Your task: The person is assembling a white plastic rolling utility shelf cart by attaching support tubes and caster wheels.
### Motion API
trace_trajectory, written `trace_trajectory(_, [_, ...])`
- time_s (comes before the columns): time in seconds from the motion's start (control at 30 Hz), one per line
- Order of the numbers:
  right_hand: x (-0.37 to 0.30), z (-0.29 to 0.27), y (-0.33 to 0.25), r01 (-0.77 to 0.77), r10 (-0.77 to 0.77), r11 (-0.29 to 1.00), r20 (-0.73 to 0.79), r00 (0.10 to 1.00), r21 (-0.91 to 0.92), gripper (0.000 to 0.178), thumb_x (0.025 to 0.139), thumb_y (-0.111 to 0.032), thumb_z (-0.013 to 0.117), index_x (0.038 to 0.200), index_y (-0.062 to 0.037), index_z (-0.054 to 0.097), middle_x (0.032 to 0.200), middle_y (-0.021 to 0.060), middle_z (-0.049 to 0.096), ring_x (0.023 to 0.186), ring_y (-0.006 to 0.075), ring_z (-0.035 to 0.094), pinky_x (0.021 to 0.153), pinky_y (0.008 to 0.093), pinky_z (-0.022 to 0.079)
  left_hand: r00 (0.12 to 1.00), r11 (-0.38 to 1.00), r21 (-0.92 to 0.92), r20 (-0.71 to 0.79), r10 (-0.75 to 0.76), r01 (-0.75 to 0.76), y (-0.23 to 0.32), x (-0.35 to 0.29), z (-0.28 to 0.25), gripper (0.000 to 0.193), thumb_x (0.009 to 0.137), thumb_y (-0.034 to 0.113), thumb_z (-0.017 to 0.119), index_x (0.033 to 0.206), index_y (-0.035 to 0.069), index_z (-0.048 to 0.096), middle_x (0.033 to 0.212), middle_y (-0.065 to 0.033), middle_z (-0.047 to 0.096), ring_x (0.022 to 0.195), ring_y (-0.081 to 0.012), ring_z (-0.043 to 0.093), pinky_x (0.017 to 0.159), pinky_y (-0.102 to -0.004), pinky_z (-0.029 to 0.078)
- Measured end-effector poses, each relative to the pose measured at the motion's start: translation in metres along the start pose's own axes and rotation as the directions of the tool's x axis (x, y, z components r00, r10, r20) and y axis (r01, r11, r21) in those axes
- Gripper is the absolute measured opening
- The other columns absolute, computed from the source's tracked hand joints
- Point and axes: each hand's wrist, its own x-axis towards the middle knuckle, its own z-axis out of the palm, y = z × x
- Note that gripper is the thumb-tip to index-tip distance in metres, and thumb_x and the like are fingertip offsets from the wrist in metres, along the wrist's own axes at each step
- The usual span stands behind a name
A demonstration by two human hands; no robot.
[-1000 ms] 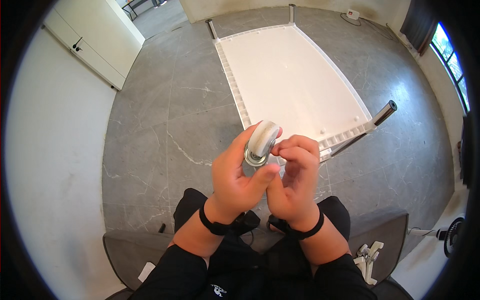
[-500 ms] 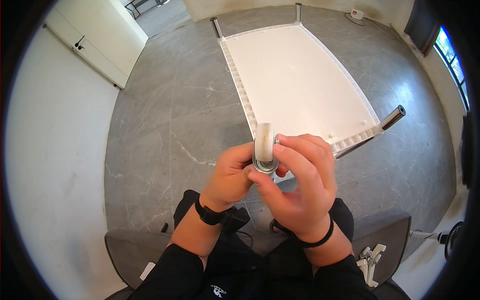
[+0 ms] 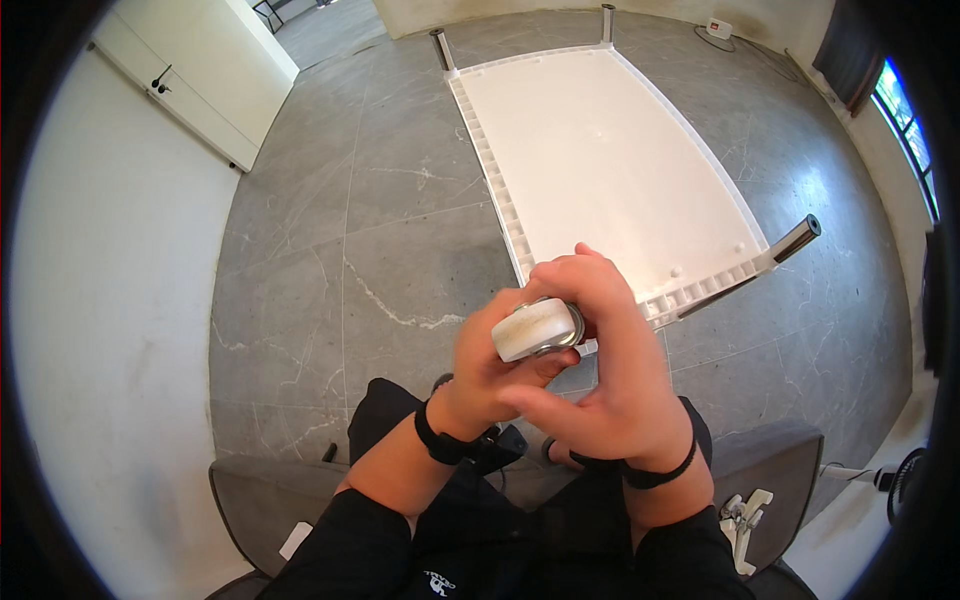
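A caster wheel (image 3: 535, 330) with a pale, brown-stained tread and a silvery metal housing lies tilted between my hands. My left hand (image 3: 482, 350) is closed around its left and lower side. My right hand (image 3: 625, 350) curves loosely around the far and right side, its thumb stretched out apart from the wheel; some of its fingers are hidden behind. Beyond my hands a white tabletop (image 3: 590, 160) rests upside down on the floor, with metal legs pointing up at three visible corners. Its near left corner is hidden by my hands.
Several white and metal parts (image 3: 742, 525) lie on the dark seat beside my right arm, and a white piece (image 3: 295, 540) beside my left. A door (image 3: 190, 80) stands at the far left. A small white box with a cable (image 3: 718, 28) sits by the far wall.
The caster has turned from upright to lying sideways. My right hand has shifted around it and its thumb has come away. The view has moved slightly.
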Motion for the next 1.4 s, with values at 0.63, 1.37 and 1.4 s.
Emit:
trace_trajectory(0.63, [0.002,0.024,0.006,0.065,-0.095,0.986,-0.204,0.974,-0.151,0.065,0.077,0.0,0.073,0.135,-0.0017,0.043,0.099,0.0101,0.059,0.091,0.0182,0.06,0.079,0.0314,0.05,0.958,0.811,0.514,0.094,0.272,-0.281,-0.036,0.0,0.012,0.042,0.087,0.014,0.071,0.122,0.002,0.052,0.103,-0.0169,0.063,0.084,-0.035,0.065,0.069,-0.0405,0.053])
trace_trajectory(1.37, [-0.013,0.063,-0.023,-0.196,0.247,0.967,-0.417,0.875,0.16,0.088,0.091,-0.012,0.058,0.162,-0.0155,0.005,0.143,0.0217,0.04,0.123,0.0307,0.05,0.108,0.0462,0.036,0.885,0.685,0.579,0.162,0.436,-0.443,-0.018,-0.001,-0.009,0.032,0.085,0.001,0.067,0.113,0.001,0.05,0.094,-0.01,0.061,0.083,-0.0312,0.06,0.088,-0.0454,0.046])
trace_trajectory(1.4, [-0.019,0.071,-0.029,-0.097,0.15,0.986,-0.451,0.88,0.138,0.089,0.091,-0.014,0.058,0.162,-0.0153,0.005,0.145,0.0216,0.038,0.125,0.033,0.049,0.109,0.047,0.035,0.873,0.7,0.539,0.161,0.461,-0.469,-0.021,0.0,-0.006,0.03,0.085,0.001,0.066,0.111,0.001,0.05,0.093,-0.01,0.06,0.084,-0.0316,0.06,0.088,-0.046,0.046])
